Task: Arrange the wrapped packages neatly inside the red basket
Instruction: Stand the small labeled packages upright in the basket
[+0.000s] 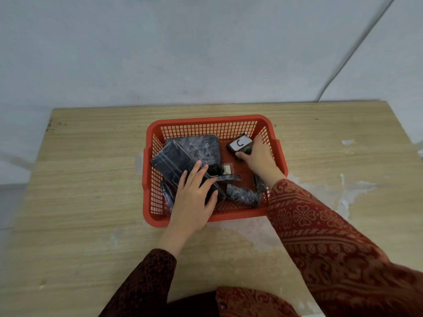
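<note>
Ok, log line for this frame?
left hand: flat on long package | right hand: gripping labelled package | site: red basket

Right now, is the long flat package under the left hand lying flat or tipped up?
Tipped. The long flat package leans across the square package in the red basket, its far end raised, left hand pressing it.

a light wooden table (91,202) with pale scuffed patches stands against a grey-white wall (183,53); a thin cable (357,46) runs slantwise down the wall's right part.
</note>
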